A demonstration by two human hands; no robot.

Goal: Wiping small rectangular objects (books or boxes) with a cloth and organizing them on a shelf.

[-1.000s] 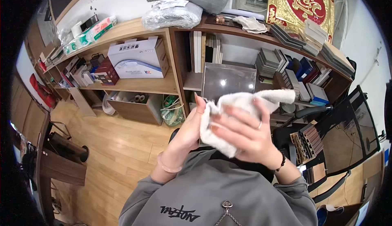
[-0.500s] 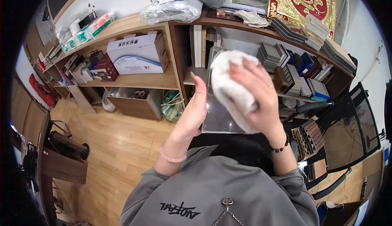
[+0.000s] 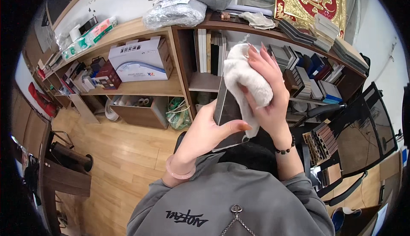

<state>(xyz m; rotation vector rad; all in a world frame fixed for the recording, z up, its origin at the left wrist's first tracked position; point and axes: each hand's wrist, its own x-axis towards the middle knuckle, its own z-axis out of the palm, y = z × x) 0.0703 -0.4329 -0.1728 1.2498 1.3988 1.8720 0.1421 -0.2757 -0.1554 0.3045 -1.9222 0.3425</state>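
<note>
My left hand grips a flat, glossy panel with clear edges by its lower left side. The thumb lies over its face, and the other fingers go behind it out of sight. Whether it is a single sheet or a thin case I cannot tell. A bunched white cloth covers much of the panel's upper right part. Around that cloth my right hand is closed, pressing it against the panel, with its fingertips near the top. The panel is tilted, held up in front of my body.
Ahead runs a low wooden shelf unit with books, a white carton and wrapped bundles on top. To the right stand a black mesh chair and a rack of sample blocks. Wooden floor stretches to the left.
My left hand has gone from upright with the thumb raised to laying its thumb across the panel. The panel has tilted, and the right hand with the cloth has turned toward its right edge.
</note>
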